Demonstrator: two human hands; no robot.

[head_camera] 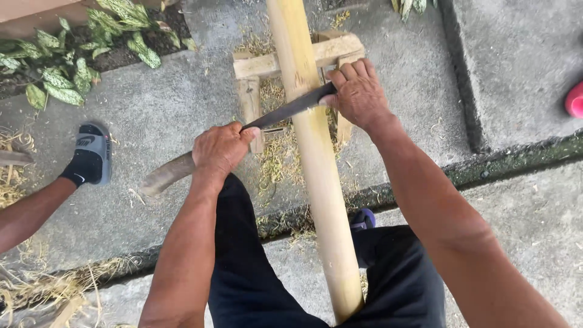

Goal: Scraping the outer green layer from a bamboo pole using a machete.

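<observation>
A long pale bamboo pole (pixel 316 164) runs from between my legs up across a small wooden stand (pixel 255 67). A dark blade (pixel 285 110) lies crosswise on the pole. My left hand (pixel 220 149) grips the curved horn-like handle (pixel 164 175) of the blade at the left of the pole. On the pole's right side, my right hand (pixel 359 94) is closed over the blade's tip end. Both of my arms reach forward, and my legs in dark trousers straddle the pole.
Pale shavings (pixel 279 158) lie under the stand on the concrete. Another person's leg and sandalled foot (pixel 90 159) stand at the left. Leafy plants (pixel 73 54) fill a bed at top left. A concrete step edge (pixel 467 121) runs at the right. A pink object (pixel 574 100) shows at far right.
</observation>
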